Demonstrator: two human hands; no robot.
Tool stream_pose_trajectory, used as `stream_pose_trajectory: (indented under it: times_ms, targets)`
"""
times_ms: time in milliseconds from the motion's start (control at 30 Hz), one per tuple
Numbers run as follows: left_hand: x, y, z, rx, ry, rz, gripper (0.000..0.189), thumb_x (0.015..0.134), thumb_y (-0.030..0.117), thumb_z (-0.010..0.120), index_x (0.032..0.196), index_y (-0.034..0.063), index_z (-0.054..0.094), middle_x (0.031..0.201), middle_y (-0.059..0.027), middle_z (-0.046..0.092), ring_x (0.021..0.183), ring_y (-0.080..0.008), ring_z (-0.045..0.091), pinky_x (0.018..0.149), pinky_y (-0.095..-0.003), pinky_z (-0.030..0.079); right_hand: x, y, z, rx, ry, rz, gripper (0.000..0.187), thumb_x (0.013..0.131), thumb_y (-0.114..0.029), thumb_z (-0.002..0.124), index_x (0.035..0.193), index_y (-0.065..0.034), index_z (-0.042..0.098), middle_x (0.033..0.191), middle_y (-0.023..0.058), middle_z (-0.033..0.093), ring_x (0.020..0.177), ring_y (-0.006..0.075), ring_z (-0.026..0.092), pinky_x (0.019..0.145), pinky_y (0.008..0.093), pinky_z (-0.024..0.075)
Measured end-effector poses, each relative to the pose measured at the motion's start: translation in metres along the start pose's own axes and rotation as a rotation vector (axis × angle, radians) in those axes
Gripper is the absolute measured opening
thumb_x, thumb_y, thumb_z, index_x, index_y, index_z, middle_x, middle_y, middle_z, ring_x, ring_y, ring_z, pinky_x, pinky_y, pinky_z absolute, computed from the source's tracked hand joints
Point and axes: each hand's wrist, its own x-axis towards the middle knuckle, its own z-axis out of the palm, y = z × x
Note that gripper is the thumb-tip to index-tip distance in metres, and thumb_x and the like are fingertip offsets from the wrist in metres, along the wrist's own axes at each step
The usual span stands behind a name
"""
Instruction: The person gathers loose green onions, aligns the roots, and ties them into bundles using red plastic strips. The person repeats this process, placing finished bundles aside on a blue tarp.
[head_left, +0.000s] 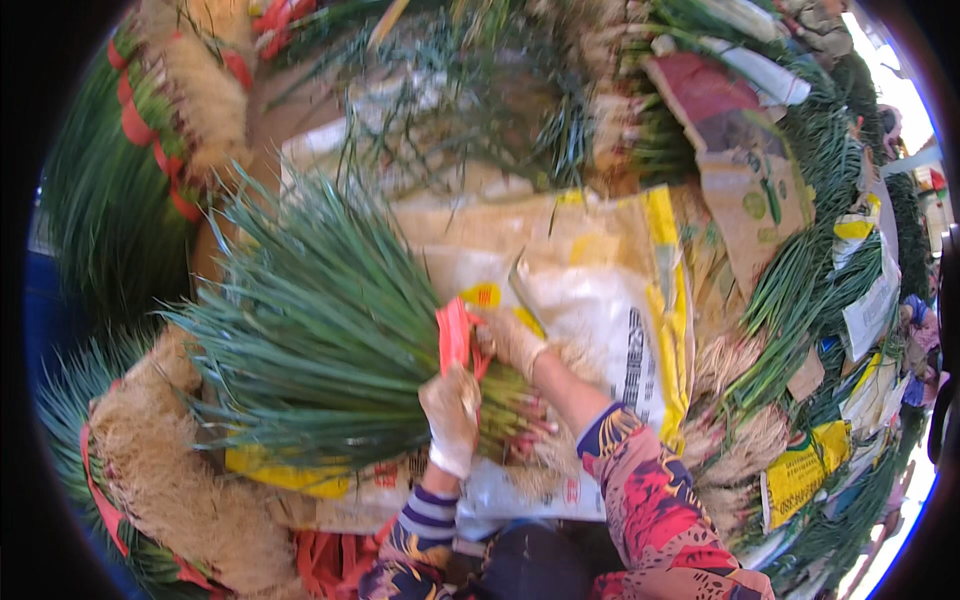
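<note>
A large bunch of spring onions lies before me, its green leaves fanned to the left and its pale roots to the right. A pink-red plastic strap crosses the stems. My left hand, in a whitish glove, is closed on the strap at the near side of the bunch. My right hand, gloved too, grips the strap at the far side; its fingertips are partly hidden. Under the bunch lies a white and yellow woven sack.
Tied bunches of spring onions stand at upper left, and another bunch at lower left. Loose spring onions are heaped on the right with a cardboard piece. More red straps lie near my lap. Loose leaves litter the far side.
</note>
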Motion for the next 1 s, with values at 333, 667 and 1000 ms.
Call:
stream_pose_trajectory:
  times_ms: [333,667,1000]
  targets:
    - [0.088,0.022,0.028,-0.293,0.134,-0.479,0.041,0.094,0.026,0.054,0.057,0.0127,0.043,0.045,0.0026,0.034,0.034,-0.0102,0.026,0.036,-0.0267,0.02,-0.123,0.061,0.054,-0.532,0.322,-0.828,0.024,0.094,-0.028,0.056,0.087,-0.0063,0.06,0.07,0.0049,0.055,0.06,0.0181,0.053,0.055,0.0312,0.0453]
    - [0.1,-0.038,0.045,1.217,-0.453,0.039,0.017,0.084,0.022,0.06,0.077,0.0073,0.065,0.072,-0.0164,0.064,0.069,-0.0285,0.064,0.061,-0.0395,0.05,-0.074,0.161,0.07,-1.027,0.06,-0.859,0.023,0.088,-0.017,0.052,0.108,-0.0089,0.058,0.1,0.0163,0.062,0.102,0.0338,0.057,0.086,0.0449,0.0445]
    - [0.053,-0.059,0.07,1.343,-0.439,0.082,0.045,0.092,0.039,0.044,0.079,0.0055,0.07,0.08,-0.0229,0.065,0.079,-0.0408,0.063,0.077,-0.0507,0.048,-0.061,0.125,0.088,-1.818,0.107,-0.752,0.028,0.087,-0.036,0.055,0.1,-0.0113,0.061,0.08,0.0072,0.062,0.081,0.0265,0.062,0.071,0.0419,0.045]
